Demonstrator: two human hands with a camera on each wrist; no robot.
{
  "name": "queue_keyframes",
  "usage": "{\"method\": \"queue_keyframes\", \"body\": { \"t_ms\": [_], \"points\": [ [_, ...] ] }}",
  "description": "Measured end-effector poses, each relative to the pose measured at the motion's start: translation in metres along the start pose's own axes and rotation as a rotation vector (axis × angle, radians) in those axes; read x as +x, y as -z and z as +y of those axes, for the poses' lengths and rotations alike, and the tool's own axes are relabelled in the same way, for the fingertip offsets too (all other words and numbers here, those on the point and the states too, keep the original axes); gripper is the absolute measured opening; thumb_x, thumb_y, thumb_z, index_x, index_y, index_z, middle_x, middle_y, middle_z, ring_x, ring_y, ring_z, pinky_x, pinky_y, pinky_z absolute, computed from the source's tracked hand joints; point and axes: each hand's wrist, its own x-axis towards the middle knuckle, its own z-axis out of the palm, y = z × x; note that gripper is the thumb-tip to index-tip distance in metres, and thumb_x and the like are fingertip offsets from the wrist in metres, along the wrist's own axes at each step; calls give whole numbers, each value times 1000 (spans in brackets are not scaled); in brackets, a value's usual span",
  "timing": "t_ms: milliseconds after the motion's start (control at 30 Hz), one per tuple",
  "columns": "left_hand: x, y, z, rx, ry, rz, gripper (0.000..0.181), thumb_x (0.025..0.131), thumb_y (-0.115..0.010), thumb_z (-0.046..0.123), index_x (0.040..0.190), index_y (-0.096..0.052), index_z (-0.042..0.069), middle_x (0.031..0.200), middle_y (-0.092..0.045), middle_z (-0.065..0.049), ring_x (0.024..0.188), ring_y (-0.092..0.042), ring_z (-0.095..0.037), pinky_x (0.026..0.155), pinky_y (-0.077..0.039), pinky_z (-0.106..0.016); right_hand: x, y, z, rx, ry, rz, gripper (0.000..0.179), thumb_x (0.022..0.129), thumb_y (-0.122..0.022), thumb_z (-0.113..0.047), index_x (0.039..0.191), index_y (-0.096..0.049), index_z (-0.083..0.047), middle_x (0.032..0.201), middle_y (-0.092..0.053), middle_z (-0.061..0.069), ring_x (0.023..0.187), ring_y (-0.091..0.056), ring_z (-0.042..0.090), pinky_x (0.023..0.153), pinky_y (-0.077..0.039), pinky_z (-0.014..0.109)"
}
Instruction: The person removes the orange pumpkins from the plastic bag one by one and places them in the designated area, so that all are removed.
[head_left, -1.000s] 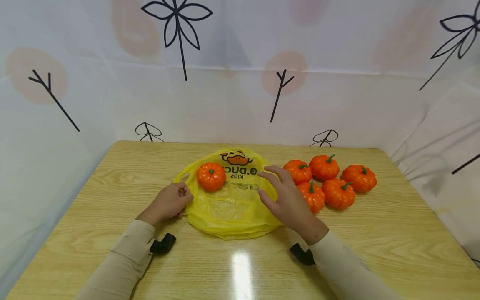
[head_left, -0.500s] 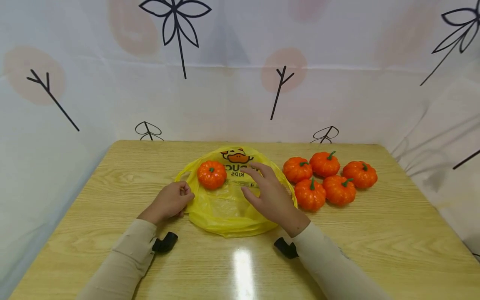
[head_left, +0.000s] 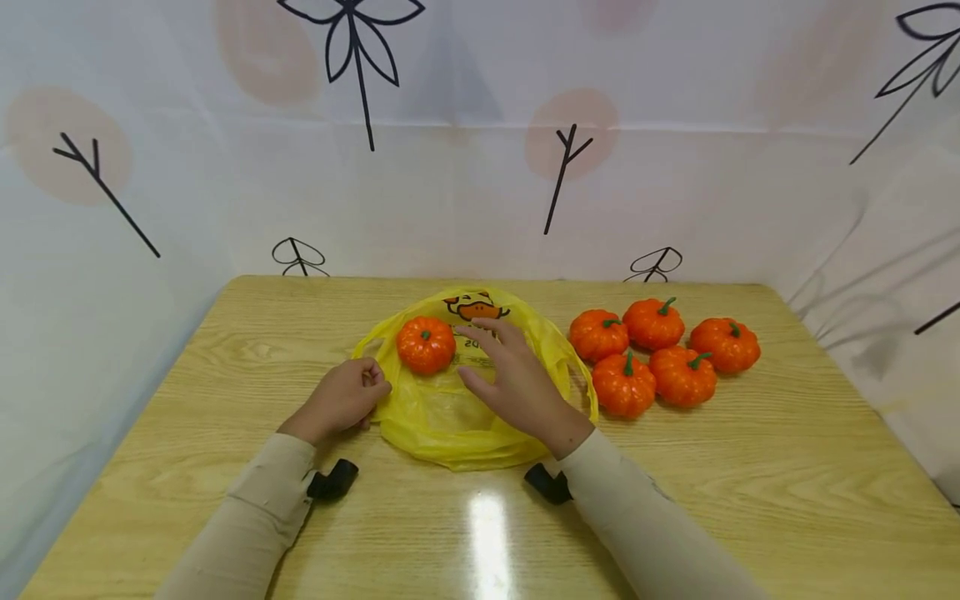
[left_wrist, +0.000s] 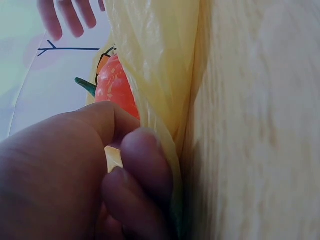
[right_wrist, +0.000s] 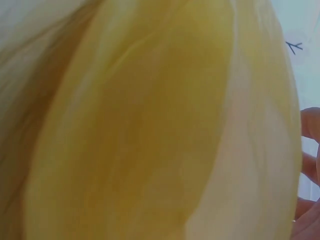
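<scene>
A yellow plastic bag [head_left: 450, 446] with a duck print lies open on the table. A small orange toy pumpkin [head_left: 426, 346] with a green stem sits inside it, toward the left. My left hand [head_left: 339, 398] pinches the bag's left edge with curled fingers; the left wrist view shows the thin yellow film [left_wrist: 155, 60] against the fingertips. Over the bag's opening, right of that pumpkin, hovers my right hand [head_left: 519, 385], fingers spread and holding nothing. In the right wrist view, yellow film [right_wrist: 160, 120] hides most of the scene, with some fingers [right_wrist: 311, 167] at the right border.
Several more orange pumpkins [head_left: 624, 386] stand grouped on the wooden table [head_left: 750, 483], just right of the bag. A white patterned cloth [head_left: 450, 192] hangs behind the table. Black wrist mounts [head_left: 333, 481] sit beneath both forearms.
My right hand has moved left, from beside the grouped pumpkins to over the bag, nearer the pumpkin inside. The left hand stays at the bag's edge. The head view has tilted slightly.
</scene>
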Motion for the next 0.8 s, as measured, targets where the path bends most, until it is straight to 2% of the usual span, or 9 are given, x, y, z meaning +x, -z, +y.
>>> {"method": "queue_keyframes", "body": {
  "t_ms": [400, 800],
  "points": [
    [0, 2, 1, 25, 6, -6, 14, 94, -57, 23, 94, -58, 10, 60, -56, -3, 46, -59, -19, 53, -50, -31, 17, -11, -11, 1, 26, -33, 52, 97, -64, -35, 145, -52, -17, 151, -44, 12, 137, -47, 32, 109, -46, 49],
    [2, 2, 0, 22, -23, -4, 13, 95, -57, 23, 93, -58, 9, 59, -56, -2, 45, -59, -18, 56, -49, -32, 32, -26, -18, 71, 33, -66, 54, 96, -67, -30, 145, -51, -15, 150, -44, 11, 136, -48, 30, 111, -44, 47]
  ]
}}
